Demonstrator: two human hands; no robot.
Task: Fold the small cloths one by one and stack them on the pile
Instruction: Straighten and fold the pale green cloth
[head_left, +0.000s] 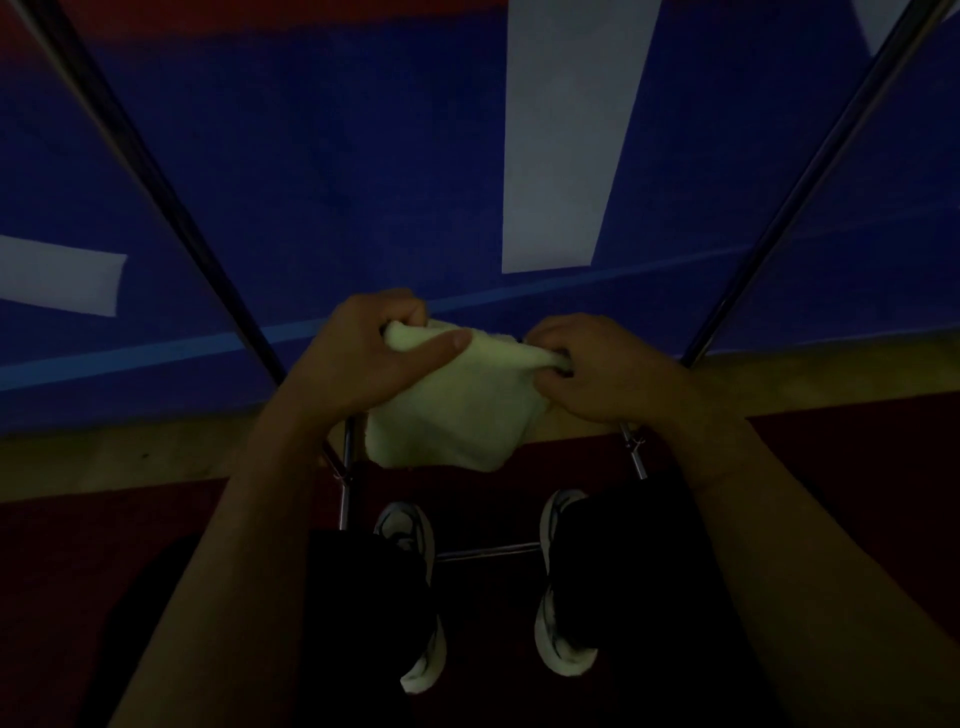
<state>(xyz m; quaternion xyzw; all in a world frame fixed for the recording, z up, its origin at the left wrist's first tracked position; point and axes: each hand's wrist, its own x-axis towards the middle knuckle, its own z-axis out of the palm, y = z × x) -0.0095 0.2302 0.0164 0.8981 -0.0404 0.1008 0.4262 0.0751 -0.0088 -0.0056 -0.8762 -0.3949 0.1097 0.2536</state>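
A small pale yellow cloth (457, 410) hangs in the air in front of me, in dim light. My left hand (363, 358) grips its upper left corner, thumb laid across the top edge. My right hand (592, 369) pinches the upper right corner with curled fingers. The cloth droops below both hands, its lower edge rounded and loose. No pile of folded cloths is in view.
A blue banner (311, 182) with white shapes fills the background. Two slanted metal rods (171, 208) (810, 197) run down to a metal frame (488, 551) by my feet. My white shoes (566, 644) stand on a dark red floor.
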